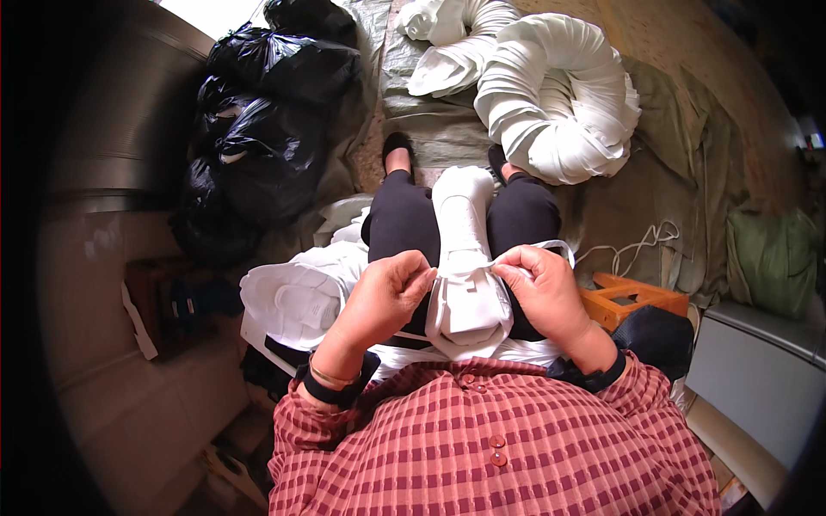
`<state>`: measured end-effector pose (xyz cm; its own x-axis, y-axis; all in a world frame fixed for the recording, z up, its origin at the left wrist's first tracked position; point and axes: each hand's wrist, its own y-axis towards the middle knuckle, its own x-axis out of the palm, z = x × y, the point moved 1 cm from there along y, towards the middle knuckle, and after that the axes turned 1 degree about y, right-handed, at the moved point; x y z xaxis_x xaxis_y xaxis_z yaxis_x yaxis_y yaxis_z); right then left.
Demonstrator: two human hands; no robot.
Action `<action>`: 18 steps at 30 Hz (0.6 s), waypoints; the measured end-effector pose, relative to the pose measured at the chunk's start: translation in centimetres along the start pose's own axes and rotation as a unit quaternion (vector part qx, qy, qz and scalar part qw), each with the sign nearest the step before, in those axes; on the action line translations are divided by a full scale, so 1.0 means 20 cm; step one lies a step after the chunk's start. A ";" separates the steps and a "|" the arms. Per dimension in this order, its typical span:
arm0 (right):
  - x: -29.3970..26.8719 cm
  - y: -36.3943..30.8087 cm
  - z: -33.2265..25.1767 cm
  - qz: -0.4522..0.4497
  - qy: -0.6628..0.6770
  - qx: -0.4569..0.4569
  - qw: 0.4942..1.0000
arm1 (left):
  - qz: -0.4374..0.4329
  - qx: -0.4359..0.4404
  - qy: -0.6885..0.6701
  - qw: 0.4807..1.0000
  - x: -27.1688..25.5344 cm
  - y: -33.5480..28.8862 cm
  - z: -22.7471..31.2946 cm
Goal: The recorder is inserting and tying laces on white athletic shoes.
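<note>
A long white fabric piece lies lengthwise between my thighs, rounded at its far end. Nearer my body it widens into an opening with a pale flap inside; I cannot tell its exact kind. My left hand pinches the left edge of this piece between thumb and fingertips. On the opposite side my right hand pinches the right edge in the same way. Whether a thin strip or cord is in the fingertips is too small to tell. Left of my left hand rests a white fabric bundle with a cup-shaped open end.
Ahead on the right lies a thick ring of nested white fabric pieces, with another white stack behind it. Black plastic bags fill the far left. An orange stool, a white cord and a grey box are at right.
</note>
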<state>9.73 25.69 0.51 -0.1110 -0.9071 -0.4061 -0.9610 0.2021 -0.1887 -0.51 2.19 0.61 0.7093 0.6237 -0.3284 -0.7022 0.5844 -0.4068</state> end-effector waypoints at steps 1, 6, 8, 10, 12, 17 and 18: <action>0.01 -0.01 -0.01 0.014 -0.025 -0.023 0.999 | -0.019 -0.052 -0.024 0.998 -0.01 0.00 0.01; 0.05 -0.08 -0.08 0.086 -0.134 -0.125 0.979 | -0.030 -0.035 -0.016 0.999 -0.04 0.01 0.03; 0.06 -0.11 -0.11 0.086 -0.187 -0.146 0.968 | -0.035 -0.044 -0.039 0.998 -0.03 0.01 0.02; 0.07 -0.14 -0.13 0.075 -0.207 -0.131 0.967 | -0.037 -0.035 -0.044 0.998 -0.02 0.01 0.00; 0.07 -0.16 -0.14 0.061 -0.234 -0.114 0.964 | -0.052 -0.043 -0.088 0.994 -0.02 0.01 -0.01; 0.08 -0.16 -0.12 0.054 -0.262 -0.119 0.956 | -0.056 -0.050 -0.127 0.989 -0.01 0.01 -0.04; 0.09 -0.16 -0.12 0.046 -0.270 -0.107 0.956 | -0.048 -0.034 -0.102 0.993 0.00 0.01 -0.04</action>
<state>11.97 22.64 2.52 -0.1066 -0.5540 -0.8257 -0.9897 0.1393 0.0343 -0.67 1.90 -0.13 0.7413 0.6623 -0.1089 -0.6204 0.6142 -0.4876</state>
